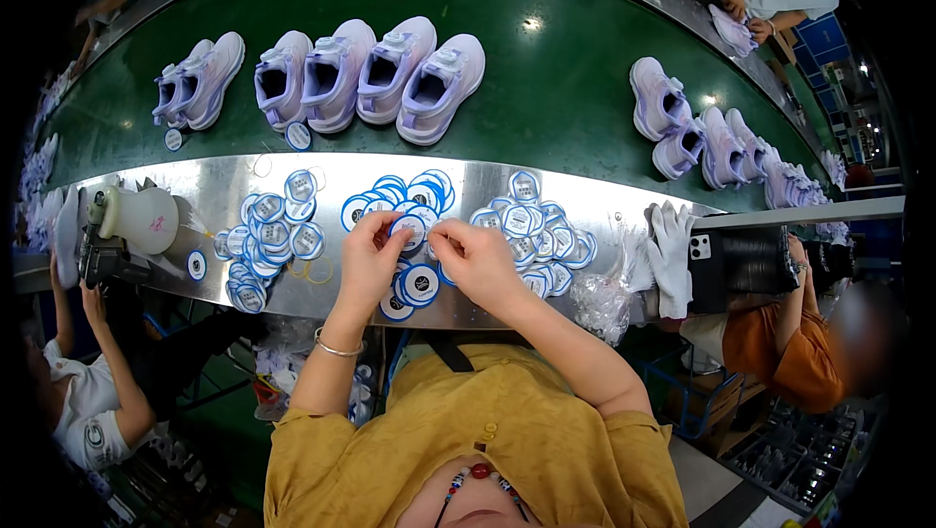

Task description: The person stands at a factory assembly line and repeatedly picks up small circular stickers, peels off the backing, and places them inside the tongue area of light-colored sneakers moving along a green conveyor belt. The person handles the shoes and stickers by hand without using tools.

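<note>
1. Shiny steel worktop (585,187) is running alongside a dark green belt (556,109) carrying pale lilac sneakers (444,89).
2. Your left hand (369,253) is pinching a round white tag with a blue rim (409,230), above the middle pile of similar tags (420,284).
3. Your right hand (478,260) is hovering by its edge, fingertips bunched; can't tell if they're touching or gripping it.
4. Tip: you're wanting a light edge pinch, so the tag isn't bending and your right fingertips are reaching it cleanly.
</note>
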Demonstrator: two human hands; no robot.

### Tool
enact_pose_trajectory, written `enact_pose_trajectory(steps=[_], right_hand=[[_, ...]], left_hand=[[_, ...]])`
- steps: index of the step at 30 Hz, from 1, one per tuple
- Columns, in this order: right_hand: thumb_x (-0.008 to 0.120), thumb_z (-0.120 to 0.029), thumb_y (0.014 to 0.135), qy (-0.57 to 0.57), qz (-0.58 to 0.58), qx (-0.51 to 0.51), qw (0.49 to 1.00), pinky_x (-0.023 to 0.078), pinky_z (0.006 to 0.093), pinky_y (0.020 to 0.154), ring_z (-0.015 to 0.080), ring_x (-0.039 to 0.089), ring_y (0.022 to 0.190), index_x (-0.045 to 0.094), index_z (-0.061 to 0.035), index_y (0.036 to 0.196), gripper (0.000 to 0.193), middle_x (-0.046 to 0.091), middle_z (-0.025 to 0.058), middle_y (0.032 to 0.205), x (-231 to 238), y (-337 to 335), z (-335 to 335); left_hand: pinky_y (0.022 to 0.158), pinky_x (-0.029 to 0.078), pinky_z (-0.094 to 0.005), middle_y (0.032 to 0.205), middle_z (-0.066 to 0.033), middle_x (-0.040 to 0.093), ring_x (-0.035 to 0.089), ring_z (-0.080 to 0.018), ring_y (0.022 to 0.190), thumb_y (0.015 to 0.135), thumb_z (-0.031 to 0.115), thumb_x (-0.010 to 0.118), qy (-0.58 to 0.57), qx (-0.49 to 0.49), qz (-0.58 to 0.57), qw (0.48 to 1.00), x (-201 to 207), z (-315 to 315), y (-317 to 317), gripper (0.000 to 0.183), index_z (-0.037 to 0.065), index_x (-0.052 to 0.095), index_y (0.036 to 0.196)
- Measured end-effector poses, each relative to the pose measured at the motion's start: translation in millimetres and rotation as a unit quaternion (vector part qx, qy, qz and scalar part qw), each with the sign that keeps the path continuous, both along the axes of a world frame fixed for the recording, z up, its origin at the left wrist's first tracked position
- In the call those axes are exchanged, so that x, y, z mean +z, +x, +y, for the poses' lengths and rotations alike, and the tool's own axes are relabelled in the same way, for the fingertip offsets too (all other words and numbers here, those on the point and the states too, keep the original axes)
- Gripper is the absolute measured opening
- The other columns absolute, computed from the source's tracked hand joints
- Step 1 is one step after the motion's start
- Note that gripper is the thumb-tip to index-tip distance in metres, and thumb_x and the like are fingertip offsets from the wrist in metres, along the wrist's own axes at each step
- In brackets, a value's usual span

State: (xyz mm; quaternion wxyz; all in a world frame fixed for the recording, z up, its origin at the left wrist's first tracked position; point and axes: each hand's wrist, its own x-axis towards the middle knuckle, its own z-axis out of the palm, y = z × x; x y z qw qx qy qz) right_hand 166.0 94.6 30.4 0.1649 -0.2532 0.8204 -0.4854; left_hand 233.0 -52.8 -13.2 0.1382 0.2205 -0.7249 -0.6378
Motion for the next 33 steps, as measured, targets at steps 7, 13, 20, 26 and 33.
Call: enact_pose_trajectory(steps=[7, 13, 20, 26, 33], right_hand=[[0.059, -0.012, 0.081, 0.02, 0.153, 0.005, 0.988, 0.044, 0.036, 0.051, 0.0276, 0.06, 0.058, 0.062, -0.0064, 0.08, 0.006, 0.06, 0.0114, 0.067, -5.1, -2.2, -15.1], [0.055, -0.015, 0.083, 0.034, 0.204, 0.038, 0.978, 0.047, 0.0395, 0.054, 0.0294, 0.061, 0.065, 0.058, -0.0073, 0.079, 0.009, 0.062, 0.01, 0.072, -1.1, -6.4, -23.0], [0.056, -0.019, 0.085, -0.017, 0.167, 0.083, 0.982, 0.047, 0.0385, 0.055, 0.0295, 0.061, 0.065, 0.058, -0.0052, 0.088, 0.014, 0.061, 0.0096, 0.069, 2.0, -18.4, -33.2], [0.059, -0.018, 0.085, -0.031, 0.011, 0.136, 0.99, 0.039, 0.0284, 0.049, 0.0152, 0.051, 0.052, 0.062, -0.0019, 0.087, 0.016, 0.056, 0.0081, 0.061, 2.4, -48.8, -55.2], [0.056, -0.015, 0.081, -0.073, -0.068, 0.089, 0.991, 0.044, 0.0349, 0.055, 0.0266, 0.058, 0.058, 0.062, 0.0004, 0.081, 0.017, 0.061, 0.0156, 0.065, -20.4, -85.2, -105.0]], left_hand=[[0.054, 0.039, -0.0184, 0.074, -0.0001, 0.056, 0.048, -0.0046, 0.062, 0.08, 0.003, 0.066, 0.029, -0.011, 0.009, 0.999, 12.2, 2.2, 3.3, 0.007, -0.002, 0.062, 0.084], [0.055, 0.038, -0.0186, 0.074, -0.0009, 0.054, 0.047, -0.0061, 0.063, 0.084, 0.007, 0.063, 0.06, -0.022, 0.084, 0.994, 19.4, -3.4, 3.3, 0.01, -0.003, 0.062, 0.081], [0.056, 0.039, -0.0177, 0.075, 0.0015, 0.056, 0.049, -0.0041, 0.065, 0.089, 0.009, 0.058, 0.18, -0.006, 0.066, 0.981, 25.7, -15.5, -9.0, 0.008, 0.002, 0.058, 0.087], [0.054, 0.041, -0.0189, 0.074, -0.0011, 0.057, 0.052, -0.0058, 0.064, 0.09, 0.011, 0.056, 0.062, 0.005, 0.081, 0.995, 30.8, -34.4, -22.7, 0.011, 0.0, 0.055, 0.088], [0.055, 0.045, -0.0215, 0.081, -0.0066, 0.058, 0.055, -0.0092, 0.065, 0.087, 0.008, 0.059, -0.124, 0.142, 0.156, 0.97, 3.7, -91.4, -97.1, 0.014, -0.002, 0.054, 0.095]])
